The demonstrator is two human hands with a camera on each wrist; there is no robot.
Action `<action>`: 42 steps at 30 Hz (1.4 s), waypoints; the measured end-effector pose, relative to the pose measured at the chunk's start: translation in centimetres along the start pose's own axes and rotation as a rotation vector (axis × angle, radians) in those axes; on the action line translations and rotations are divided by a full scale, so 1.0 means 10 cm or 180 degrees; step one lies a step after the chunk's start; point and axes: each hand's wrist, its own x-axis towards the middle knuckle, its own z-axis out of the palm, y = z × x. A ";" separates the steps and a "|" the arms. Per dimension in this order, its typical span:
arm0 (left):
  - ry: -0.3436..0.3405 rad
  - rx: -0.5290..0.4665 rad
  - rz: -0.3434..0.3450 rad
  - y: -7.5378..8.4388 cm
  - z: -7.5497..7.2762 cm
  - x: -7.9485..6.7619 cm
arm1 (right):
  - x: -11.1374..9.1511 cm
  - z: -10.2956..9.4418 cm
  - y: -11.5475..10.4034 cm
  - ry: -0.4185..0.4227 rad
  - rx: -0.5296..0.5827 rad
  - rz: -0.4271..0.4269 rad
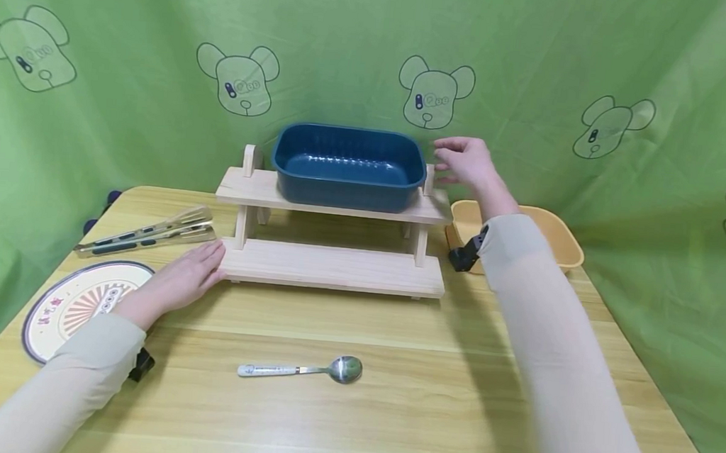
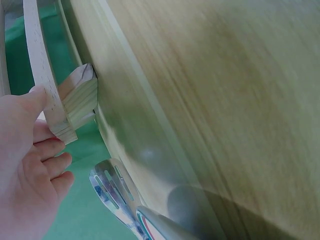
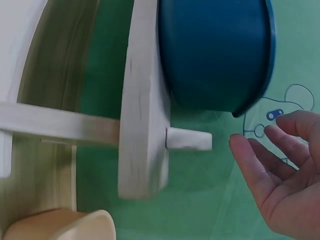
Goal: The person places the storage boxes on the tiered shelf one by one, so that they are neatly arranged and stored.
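Note:
A two-tier wooden rack (image 1: 334, 267) stands at the back of the table. On its top shelf sits a dark blue rectangular bin (image 1: 347, 195). My left hand (image 1: 188, 274) holds the left end of the lower shelf; in the left wrist view, the thumb and fingers (image 2: 52, 148) lie on opposite sides of the board. Beside the bin's right end, my right hand (image 1: 467, 162) is raised with fingers loosely bent and nothing between them. The right wrist view shows a gap between those fingertips (image 3: 236, 142) and the bin (image 3: 215, 55).
Left of the rack lie metal tongs (image 1: 148, 232) and a round white patterned plate (image 1: 52, 309). A spoon (image 1: 345, 369) with a pale handle lies in front. At the right rear stands a yellow-orange bin (image 1: 557, 235), partly behind my right arm. A green curtain (image 1: 347, 26) hangs behind.

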 end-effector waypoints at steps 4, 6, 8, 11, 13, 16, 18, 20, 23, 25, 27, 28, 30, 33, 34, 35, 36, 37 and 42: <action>-0.0006 0.0011 -0.0004 0.00 0.00 0.00 | -0.04 -0.11 0.03 0.0043 -0.0037 -0.0032; -0.0014 0.0009 -0.0009 0.00 0.00 0.00 | -0.07 -0.17 0.05 0.0068 -0.0022 -0.0050; -0.0021 0.0004 -0.0007 0.00 0.00 0.00 | -0.10 -0.24 0.08 0.0097 -0.0003 -0.0081; -0.0029 -0.0016 0.0006 -0.01 0.01 0.00 | -0.17 -0.33 0.14 0.0125 -0.0033 -0.0110; -0.0027 -0.0019 0.0008 -0.01 0.01 0.00 | -0.21 -0.40 0.18 0.0129 -0.0051 -0.0140; -0.0032 -0.0030 0.0005 -0.01 0.01 0.00 | -0.27 -0.50 0.25 0.0152 -0.0083 -0.0175; -0.0031 -0.0041 -0.0004 -0.02 0.01 0.00 | -0.30 -0.57 0.30 0.0193 -0.0098 -0.0186; -0.0030 -0.0050 -0.0014 -0.02 0.01 0.00 | -0.33 -0.64 0.37 0.0245 -0.0117 -0.0171; -0.0027 -0.0054 -0.0015 -0.01 0.01 -0.01 | -0.36 -0.75 0.48 0.0314 -0.0138 -0.0150; -0.0029 -0.0051 -0.0016 -0.01 0.00 -0.01 | -0.38 -0.82 0.56 0.0345 -0.0100 -0.0130; -0.0035 -0.0053 -0.0015 -0.01 0.00 -0.01 | -0.40 -0.90 0.65 0.0368 -0.0066 -0.0117; -0.0037 -0.0055 -0.0016 -0.01 0.00 -0.01 | -0.41 -0.93 0.69 0.0375 -0.0049 -0.0107; -0.0036 -0.0055 -0.0013 -0.01 0.00 -0.01 | -0.42 -1.00 0.77 0.0402 -0.0012 -0.0105; -0.0020 -0.0041 -0.0015 0.00 0.00 -0.01 | -0.46 -1.09 0.88 0.0450 0.0030 -0.0091; -0.0012 -0.0036 -0.0014 0.00 0.00 -0.01 | -0.47 -1.13 0.92 0.0463 0.0040 -0.0090; -0.0005 -0.0033 -0.0013 0.00 0.00 -0.01 | -0.47 -1.16 0.96 0.0483 0.0051 -0.0087; 0.0000 -0.0031 -0.0015 0.00 0.00 -0.01 | -0.49 -1.19 1.00 0.0497 0.0069 -0.0067; 0.0003 -0.0031 -0.0015 0.00 0.00 -0.01 | -0.50 -1.23 1.03 0.0508 0.0080 -0.0045; -0.0004 -0.0040 -0.0020 0.00 0.00 -0.01 | -0.55 -1.40 1.24 0.0625 0.0312 0.0098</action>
